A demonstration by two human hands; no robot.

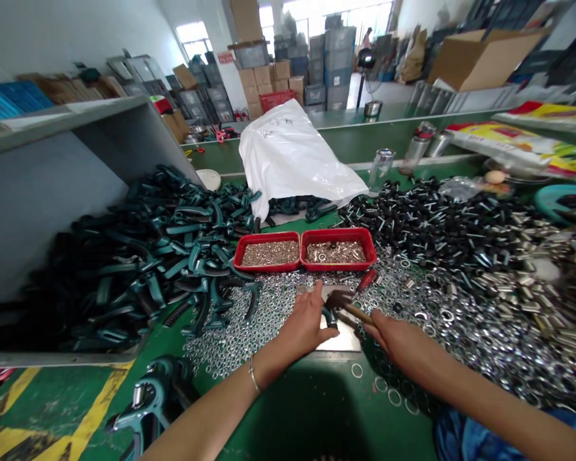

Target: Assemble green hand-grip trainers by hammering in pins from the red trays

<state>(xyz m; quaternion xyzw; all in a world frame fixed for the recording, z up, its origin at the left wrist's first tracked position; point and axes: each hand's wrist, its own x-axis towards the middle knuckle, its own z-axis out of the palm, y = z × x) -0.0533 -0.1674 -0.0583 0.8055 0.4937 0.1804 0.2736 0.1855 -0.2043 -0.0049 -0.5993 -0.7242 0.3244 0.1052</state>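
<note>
My right hand [383,330] grips a hammer [359,314] by its wooden handle. The dark hammer head is just over a small teal-and-black clamp part [330,317]. That part lies on a flat metal plate [338,340] on the green bench. My left hand [306,320] has its fingers and thumb around the part and steadies it on the plate; the hand covers much of it. Beyond the plate stand two red trays: the left tray [267,267] holds tiny metal pieces, and the right tray [338,266] holds small pins. A red-handled tool [366,280] lies beside the plate.
Teal clamp bodies [192,237] are heaped on the left, with assembled clamps [148,403] near the front. Loose nuts [240,333] and metal rings [394,397] surround the plate. Black-headed screws [413,211] and metal sleeves [523,282] pile up right. A white sack [292,153] stands behind.
</note>
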